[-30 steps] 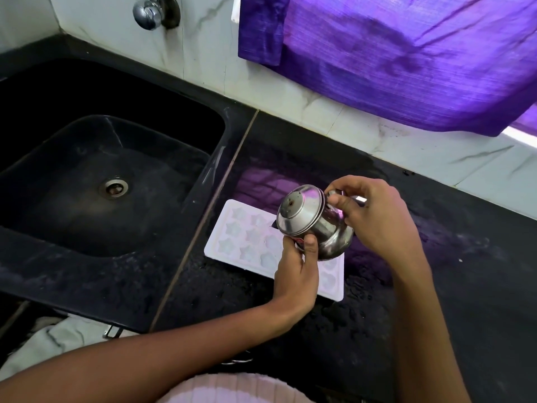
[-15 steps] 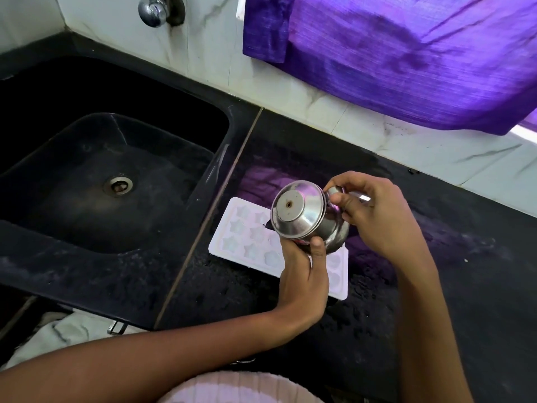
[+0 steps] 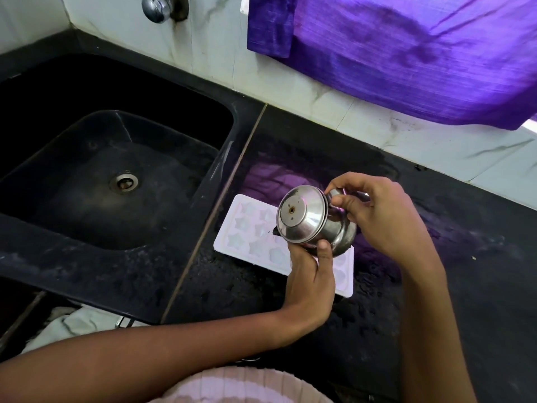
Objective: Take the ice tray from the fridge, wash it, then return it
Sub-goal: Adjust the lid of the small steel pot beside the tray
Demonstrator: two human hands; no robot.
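both hands are on a small steel pot (image 3: 316, 221), tipped on its side with its round base facing us. our left hand (image 3: 311, 279) grips it from below, thumb pressed up against the lower rim of the base, fingers curled under the belly. our right hand (image 3: 377, 216) pinches the pot's upper rim or handle between thumb and fingertips; we cannot tell which part exactly. the pot hangs just above the ice tray (image 3: 250, 239), a white tray with star-shaped cells, lying flat on the black counter (image 3: 479, 271), partly hidden behind pot and left hand. the tray sits just right of the seam that splits the counter from the black sink (image 3: 180, 205), whose steel drain (image 3: 124, 182) shows in the basin. above, a chrome tap (image 3: 158, 5) juts from the white marble-look wall, and a purple cloth (image 3: 406, 53) hangs over the counter, its glow reflected in the wet stone.
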